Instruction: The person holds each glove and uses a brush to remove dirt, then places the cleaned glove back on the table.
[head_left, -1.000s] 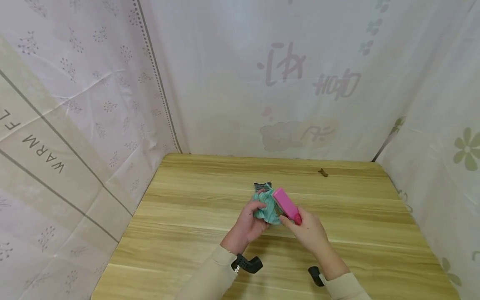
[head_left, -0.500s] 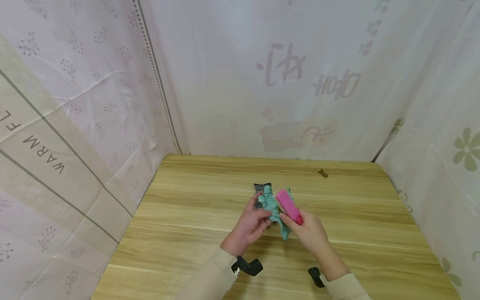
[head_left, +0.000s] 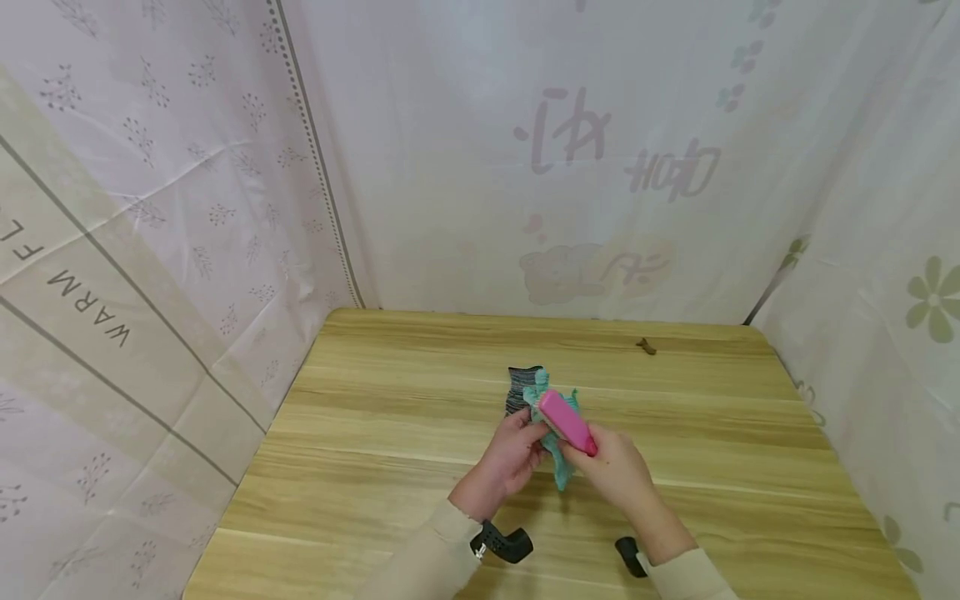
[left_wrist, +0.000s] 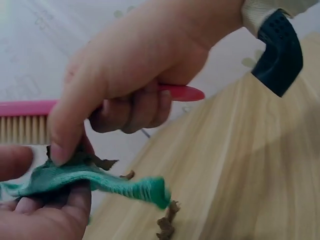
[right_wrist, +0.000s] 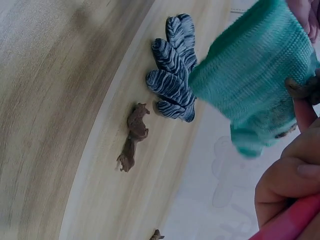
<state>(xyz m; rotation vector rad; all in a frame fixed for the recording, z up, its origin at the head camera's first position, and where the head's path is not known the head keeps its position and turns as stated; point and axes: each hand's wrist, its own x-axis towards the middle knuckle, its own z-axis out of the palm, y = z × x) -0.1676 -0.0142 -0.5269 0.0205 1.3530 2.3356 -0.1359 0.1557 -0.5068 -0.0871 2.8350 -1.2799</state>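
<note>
A teal knitted glove (left_wrist: 115, 182) is held up over the table by my left hand (head_left: 510, 458), thumb above and fingers beneath. My right hand (head_left: 615, 467) grips a pink brush (head_left: 566, 421); its pale bristles (left_wrist: 22, 129) show in the left wrist view. The same hand's thumb and forefinger are at a brown, mud-like clump (right_wrist: 304, 90) on the glove. Part of the glove is hidden behind brush and hands. Just beyond my left hand, a black-and-white striped glove (right_wrist: 175, 70) lies on the table.
Brown lumps (right_wrist: 136, 135) lie on the wooden table (head_left: 390, 450) close to the striped glove. Another brown piece (head_left: 647, 345) sits near the far edge at the right. Patterned curtains (head_left: 450, 167) enclose the table at the back and sides.
The teal glove has been turned in my hands, and part of it now hangs down. My left hand has shifted slightly nearer, uncovering more of the striped glove. The brush has dipped.
</note>
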